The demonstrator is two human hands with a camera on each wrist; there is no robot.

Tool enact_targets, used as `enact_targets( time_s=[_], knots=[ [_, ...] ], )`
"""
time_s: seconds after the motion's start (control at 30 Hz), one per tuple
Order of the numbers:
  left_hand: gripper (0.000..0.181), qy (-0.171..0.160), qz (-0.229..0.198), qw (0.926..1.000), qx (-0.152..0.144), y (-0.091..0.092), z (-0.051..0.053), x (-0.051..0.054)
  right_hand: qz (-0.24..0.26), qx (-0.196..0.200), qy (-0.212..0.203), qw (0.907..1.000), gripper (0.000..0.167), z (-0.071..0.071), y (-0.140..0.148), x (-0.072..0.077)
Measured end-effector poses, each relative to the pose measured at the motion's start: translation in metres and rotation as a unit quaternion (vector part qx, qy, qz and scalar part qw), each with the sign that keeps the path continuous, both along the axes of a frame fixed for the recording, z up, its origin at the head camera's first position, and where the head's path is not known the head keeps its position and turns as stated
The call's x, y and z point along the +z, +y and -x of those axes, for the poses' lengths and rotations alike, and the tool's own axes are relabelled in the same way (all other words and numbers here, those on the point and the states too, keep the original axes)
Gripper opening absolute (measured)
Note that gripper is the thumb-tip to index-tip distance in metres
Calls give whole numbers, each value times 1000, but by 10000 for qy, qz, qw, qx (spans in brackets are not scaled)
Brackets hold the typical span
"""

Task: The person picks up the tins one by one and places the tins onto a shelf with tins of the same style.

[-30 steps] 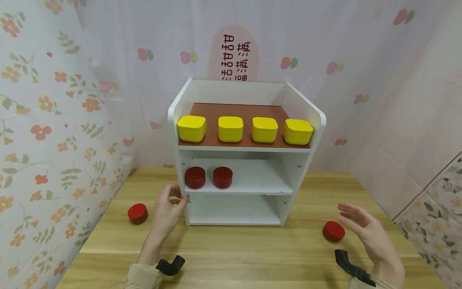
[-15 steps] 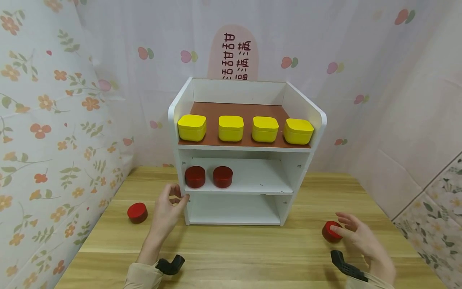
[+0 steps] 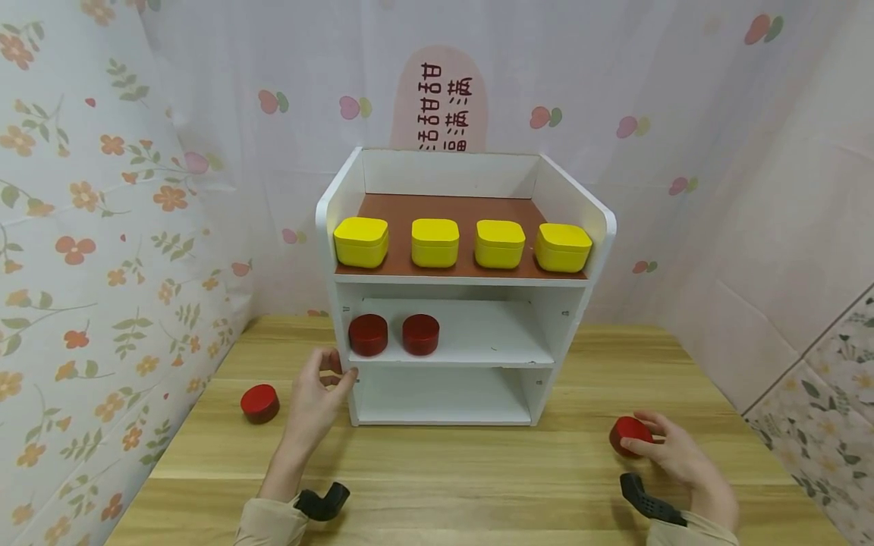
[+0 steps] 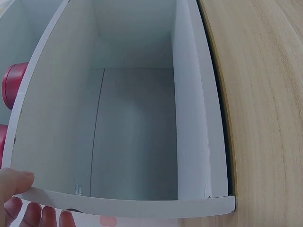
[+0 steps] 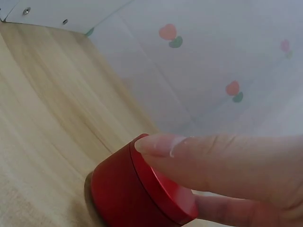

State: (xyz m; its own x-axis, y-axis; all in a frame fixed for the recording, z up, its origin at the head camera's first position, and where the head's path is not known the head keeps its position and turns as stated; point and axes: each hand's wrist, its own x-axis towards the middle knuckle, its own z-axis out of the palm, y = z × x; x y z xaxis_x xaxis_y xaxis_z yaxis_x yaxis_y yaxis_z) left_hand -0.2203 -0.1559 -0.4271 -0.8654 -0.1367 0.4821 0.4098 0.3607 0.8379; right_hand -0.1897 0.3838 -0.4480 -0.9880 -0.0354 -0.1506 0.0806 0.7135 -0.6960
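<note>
My left hand (image 3: 317, 390) holds the left side panel of a white shelf unit (image 3: 447, 365), thumb at the front edge and fingers outside; the thumb (image 4: 16, 182) also shows in the left wrist view. On the table at the right, my right hand (image 3: 683, 459) grips a round red tin (image 3: 628, 436) between thumb and fingers. The right wrist view shows the thumb on the rim of that lidded red tin (image 5: 128, 189), which touches the wooden surface; the other fingers are mostly hidden. Two dark red tins (image 3: 369, 334) stand at the left of the middle shelf.
Several yellow square tins (image 3: 435, 243) stand in a row on the brown top shelf. Another round red tin (image 3: 260, 403) lies on the wooden table (image 3: 444, 485), left of my left hand. Patterned cloth (image 3: 273, 205) hangs behind and at both sides.
My right hand has come down and leftward from beside the red tin, and its thumb and fingers now close on it. The left hand stays at the shelf unit's side panel.
</note>
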Motion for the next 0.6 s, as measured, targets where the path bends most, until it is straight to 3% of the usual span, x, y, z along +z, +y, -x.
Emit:
enact_targets(
  time_s=[0.23, 0.43, 0.6],
  knots=[
    [27, -10, 39, 10000, 15, 0, -1, 0, -276, -9, -90, 9996, 76, 4, 0, -1],
    [28, -38, 36, 10000, 20, 0, -1, 0, -82, -159, -275, 9995, 79, 4, 0, -3],
    [28, 9, 55, 10000, 27, 0, -1, 1, -335, -112, -230, 9991, 80, 7, -1, -5]
  ],
)
